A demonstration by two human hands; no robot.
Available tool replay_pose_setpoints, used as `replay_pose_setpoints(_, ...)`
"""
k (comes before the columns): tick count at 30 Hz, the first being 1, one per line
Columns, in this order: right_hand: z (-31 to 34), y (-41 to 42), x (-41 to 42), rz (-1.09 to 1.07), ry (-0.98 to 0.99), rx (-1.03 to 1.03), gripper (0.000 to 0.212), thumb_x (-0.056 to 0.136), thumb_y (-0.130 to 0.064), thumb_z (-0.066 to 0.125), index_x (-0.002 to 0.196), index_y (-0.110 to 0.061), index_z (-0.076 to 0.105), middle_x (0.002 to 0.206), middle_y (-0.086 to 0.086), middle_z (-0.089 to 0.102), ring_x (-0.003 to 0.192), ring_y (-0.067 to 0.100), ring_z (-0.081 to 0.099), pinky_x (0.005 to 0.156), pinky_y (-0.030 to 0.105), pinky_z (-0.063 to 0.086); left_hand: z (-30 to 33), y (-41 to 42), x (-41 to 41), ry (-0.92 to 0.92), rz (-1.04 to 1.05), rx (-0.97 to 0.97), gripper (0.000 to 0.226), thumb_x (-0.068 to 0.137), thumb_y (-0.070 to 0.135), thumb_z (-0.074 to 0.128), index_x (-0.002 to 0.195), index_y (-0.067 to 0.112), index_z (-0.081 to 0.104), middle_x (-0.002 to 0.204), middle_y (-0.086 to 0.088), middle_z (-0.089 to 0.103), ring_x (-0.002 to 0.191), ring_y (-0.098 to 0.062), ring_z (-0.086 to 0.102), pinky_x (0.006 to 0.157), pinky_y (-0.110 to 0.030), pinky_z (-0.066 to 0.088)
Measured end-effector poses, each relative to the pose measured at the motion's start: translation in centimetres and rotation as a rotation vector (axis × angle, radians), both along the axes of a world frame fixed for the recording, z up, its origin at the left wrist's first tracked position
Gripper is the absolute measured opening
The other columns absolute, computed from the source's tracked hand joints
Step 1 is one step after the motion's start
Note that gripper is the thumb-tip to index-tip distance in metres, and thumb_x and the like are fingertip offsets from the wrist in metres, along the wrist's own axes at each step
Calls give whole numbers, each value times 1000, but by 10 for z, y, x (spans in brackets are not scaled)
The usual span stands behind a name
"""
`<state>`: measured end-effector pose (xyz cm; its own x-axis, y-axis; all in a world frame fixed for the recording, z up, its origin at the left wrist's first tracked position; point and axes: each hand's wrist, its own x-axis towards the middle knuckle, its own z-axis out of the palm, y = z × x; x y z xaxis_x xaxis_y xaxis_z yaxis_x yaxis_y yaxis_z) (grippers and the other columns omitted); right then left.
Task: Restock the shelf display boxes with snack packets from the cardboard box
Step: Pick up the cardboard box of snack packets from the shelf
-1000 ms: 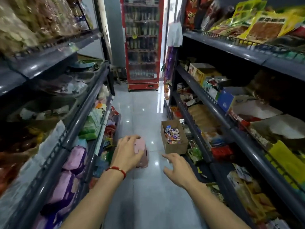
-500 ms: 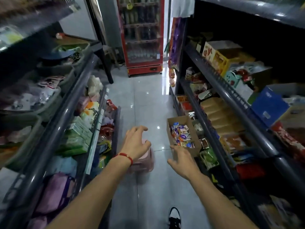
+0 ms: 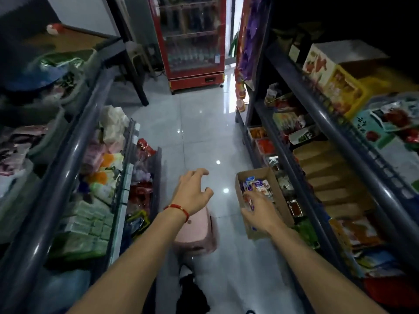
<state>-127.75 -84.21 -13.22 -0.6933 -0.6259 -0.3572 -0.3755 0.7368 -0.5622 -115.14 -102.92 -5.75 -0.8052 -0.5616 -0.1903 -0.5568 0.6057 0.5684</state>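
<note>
A brown cardboard box (image 3: pixel 280 196) stands on the tiled floor against the right-hand shelving, holding several small snack packets (image 3: pixel 257 185). My right hand (image 3: pixel 257 211) is down inside the box, its fingers among the packets; whether they grip any is hidden by the back of the hand. My left hand (image 3: pixel 192 192), with a red string bracelet at the wrist, hovers with its fingers spread and holds nothing. Brown display boxes (image 3: pixel 317 162) sit on the right shelf above the cardboard box.
A pink plastic stool (image 3: pixel 197 234) stands on the floor under my left wrist. Stocked dark metal shelves (image 3: pixel 74 141) line both sides of the narrow aisle. A red drinks fridge (image 3: pixel 192 41) closes the far end. My dark shoe (image 3: pixel 191 293) shows below.
I have bent lower and closer. My left hand has lifted off the pink stool and spread open. My right hand has moved forward from the box's edge into the packets.
</note>
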Motion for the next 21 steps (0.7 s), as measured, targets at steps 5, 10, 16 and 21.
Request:
replay_pose_setpoints(5,-7,-46,-24,-185,-13,49,61,90,-34,67,146,-17,50,139,11,53,124,29,54,107,47,47,-24,-62,-56,-16,-171,48,50,88,25,62,138,24,50,141,-3,49,135,-23,40,112,-35,35)
replay_pose_setpoints(10,-18,-64,-54,-356,-15,103,57,88,-44,68,138,-22,53,133,5,55,118,28,56,102,44,49,-32,-95,-128,36,-388,83,44,90,17,61,132,26,57,132,3,56,122,-18,52,104,-26,38)
replay_pose_setpoints(16,-40,-54,-121,-441,-83,150,60,90,-42,64,144,-30,40,138,6,53,115,29,60,97,50,53,-34,-91,-230,-46,-628,-40,42,92,25,62,134,25,57,137,1,55,127,-19,48,107,-27,36)
replay_pose_setpoints(21,-57,-18,-151,-455,-98,297,61,93,-52,58,144,-23,41,137,7,57,120,29,58,98,41,51,-41,-58,-305,-239,-736,-133,48,91,31,64,138,25,54,140,-6,54,127,-27,49,107,-41,44)
